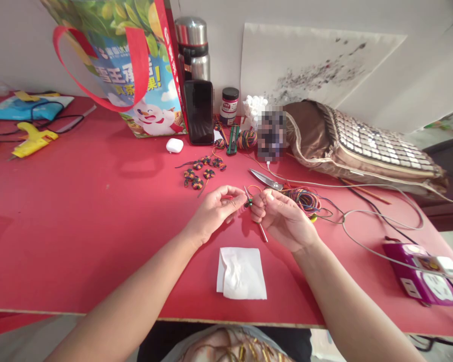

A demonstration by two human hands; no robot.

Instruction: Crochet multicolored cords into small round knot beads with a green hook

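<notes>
My left hand (221, 208) is closed in a pinch at the edge of a small dark green knotted piece of yarn (248, 202). Just to the right, my right hand (283, 216) has its fingers curled and its thumb pressed to the forefinger. A slim silver crochet hook (263, 233) slants past the yarn piece and under the right fingers, its lower end sticking out below them. An orange strand of yarn (253, 187) loops between the hands. Behind the right hand lies a loose skein of multicoloured yarn (304, 200), and scissors (266, 179) rest beyond the fingertips.
Several knotted yarn rosettes (197, 182) lie ahead, near a white earphone case (174, 146), a phone (199, 113) and a green cutter (233, 140). A folded tissue (241, 274) is in front. Cables (381, 221) cross rightward to a purple power strip (423, 274). A yellow glue gun (33, 140) lies left.
</notes>
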